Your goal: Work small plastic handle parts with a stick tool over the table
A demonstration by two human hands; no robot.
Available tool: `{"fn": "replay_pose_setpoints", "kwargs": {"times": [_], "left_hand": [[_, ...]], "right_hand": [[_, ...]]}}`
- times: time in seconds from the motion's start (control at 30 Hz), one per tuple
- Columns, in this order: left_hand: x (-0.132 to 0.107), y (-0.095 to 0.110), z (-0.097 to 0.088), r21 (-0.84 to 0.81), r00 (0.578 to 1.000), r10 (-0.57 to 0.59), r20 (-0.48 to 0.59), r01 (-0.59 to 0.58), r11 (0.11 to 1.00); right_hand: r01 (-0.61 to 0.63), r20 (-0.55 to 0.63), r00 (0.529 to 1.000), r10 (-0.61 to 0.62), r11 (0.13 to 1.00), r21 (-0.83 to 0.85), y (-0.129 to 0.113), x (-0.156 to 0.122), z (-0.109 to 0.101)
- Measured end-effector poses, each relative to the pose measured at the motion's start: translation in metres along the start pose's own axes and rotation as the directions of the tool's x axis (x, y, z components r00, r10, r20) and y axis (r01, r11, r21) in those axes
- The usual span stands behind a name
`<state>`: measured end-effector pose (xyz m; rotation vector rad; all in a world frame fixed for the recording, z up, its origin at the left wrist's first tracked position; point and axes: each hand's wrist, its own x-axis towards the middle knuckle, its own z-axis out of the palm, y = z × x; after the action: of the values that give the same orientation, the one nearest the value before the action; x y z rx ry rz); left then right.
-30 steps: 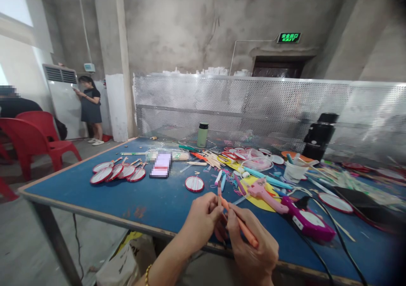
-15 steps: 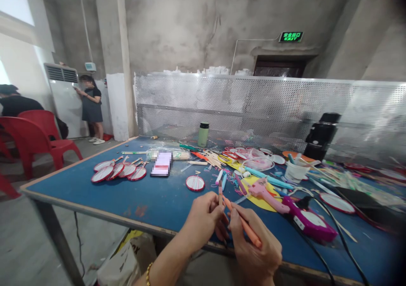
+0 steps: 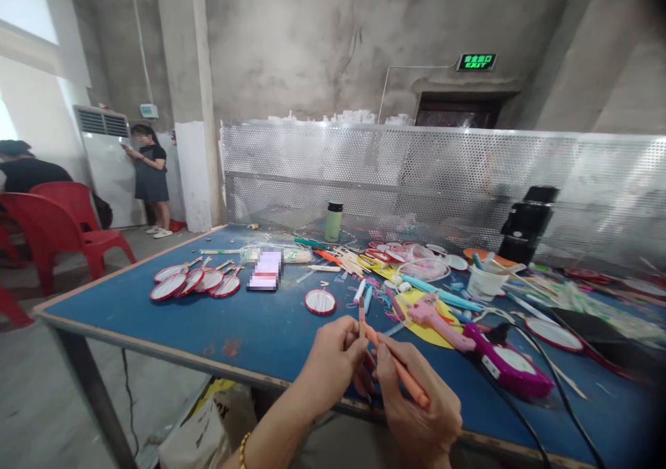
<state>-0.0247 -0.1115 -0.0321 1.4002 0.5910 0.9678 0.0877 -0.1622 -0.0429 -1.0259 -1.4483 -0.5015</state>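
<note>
My left hand [image 3: 330,358] is closed in a pinch around a narrow flat stick [image 3: 362,315] that stands upright with a dark upper end. Close beside it, my right hand [image 3: 421,406] is wrapped around an orange pen-shaped piece [image 3: 411,381], whose front end meets the stick near my left fingers. Both hands are over the table's front edge. Just beyond them lies a white disc with a red rim [image 3: 320,302]. White and blue tubes lie right behind the stick; its lower part is hidden by my fingers.
The blue table [image 3: 171,323] holds red-rimmed discs on handles [image 3: 169,286], a phone [image 3: 265,270], a green bottle [image 3: 334,223], wooden sticks [image 3: 349,261], a white cup [image 3: 486,283] and a purple device [image 3: 510,363] with black cables. A perforated metal panel [image 3: 312,157] stands behind. A person [image 3: 150,167] is far left.
</note>
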Motion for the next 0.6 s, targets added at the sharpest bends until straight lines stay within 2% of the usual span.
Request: {"fn": "replay_pose_setpoints", "kwargs": {"times": [0.6], "left_hand": [[-0.0012,0.0021,0.0002,0.001,1.0,0.015,0.008,-0.015,1.0]], "right_hand": [[0.009,0.026,1.0,-0.009,1.0,-0.005,-0.0014,0.0017,-0.0001]]}}
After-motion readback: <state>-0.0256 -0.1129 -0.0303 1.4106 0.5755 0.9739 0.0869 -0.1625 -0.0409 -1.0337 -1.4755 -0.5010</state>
